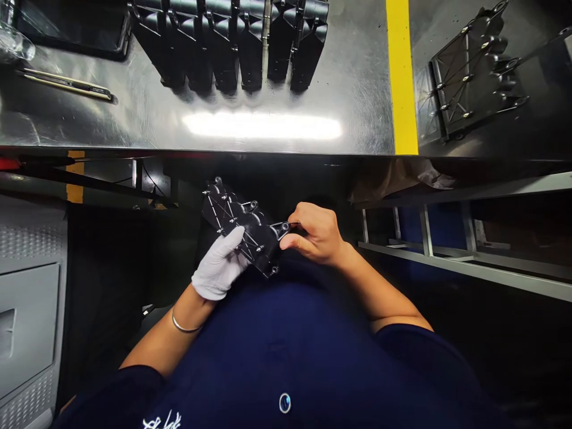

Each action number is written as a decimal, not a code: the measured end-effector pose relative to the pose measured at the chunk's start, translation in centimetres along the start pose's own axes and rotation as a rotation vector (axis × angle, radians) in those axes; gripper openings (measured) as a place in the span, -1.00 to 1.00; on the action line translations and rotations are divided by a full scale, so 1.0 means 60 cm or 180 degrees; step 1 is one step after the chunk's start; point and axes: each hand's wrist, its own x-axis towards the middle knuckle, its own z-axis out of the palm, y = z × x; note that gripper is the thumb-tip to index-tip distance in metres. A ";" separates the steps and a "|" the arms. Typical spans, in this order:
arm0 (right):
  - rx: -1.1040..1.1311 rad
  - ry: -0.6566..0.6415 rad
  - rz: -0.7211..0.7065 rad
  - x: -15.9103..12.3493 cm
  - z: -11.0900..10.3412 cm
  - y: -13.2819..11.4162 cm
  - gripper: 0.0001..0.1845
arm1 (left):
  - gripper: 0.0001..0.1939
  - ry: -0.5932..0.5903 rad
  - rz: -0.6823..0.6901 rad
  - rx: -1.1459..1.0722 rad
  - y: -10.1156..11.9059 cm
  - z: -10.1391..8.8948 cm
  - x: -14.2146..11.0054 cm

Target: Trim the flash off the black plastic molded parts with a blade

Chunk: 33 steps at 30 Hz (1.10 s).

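Note:
A black moulded plastic housing [250, 229] with thin ribs, small bosses and ring-shaped lugs is held tilted in front of my body, below the bench edge. My left hand [218, 265], in a white glove, grips its lower left side, thumb lying on the ribbed face. Bare and closed in a pinch, my right hand [317, 233] is at the lug on the housing's right end. A thin dark sliver shows between its fingers and the lug; what it belongs to is hidden.
On the metal bench [357, 77] stands a row of several similar black housings [227, 47]. Another housing [473, 77] lies right of the yellow stripe [402, 77]. A slim cutter-like tool [67, 83] and a dark tray [71, 27] are left. A grey crate [29, 322] and metal rack [469, 265] flank me.

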 end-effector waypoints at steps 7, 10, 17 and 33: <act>-0.0461 -0.0297 -0.0100 -0.005 0.002 -0.001 -0.41 | -0.75 0.0277 -0.0086 -0.0181 0.001 0.007 -0.001; -0.0278 -0.0099 -0.0030 -0.004 -0.001 -0.001 -0.46 | -0.75 0.0217 -0.0066 -0.0260 0.000 0.014 -0.002; -0.0196 -0.0148 -0.0055 -0.003 -0.002 0.000 -0.51 | -0.74 0.0132 0.0000 0.0040 0.001 0.002 -0.001; 0.1212 0.0887 0.1579 0.001 -0.007 0.030 -0.52 | -0.45 -0.1215 -0.1347 0.0431 0.018 -0.019 0.002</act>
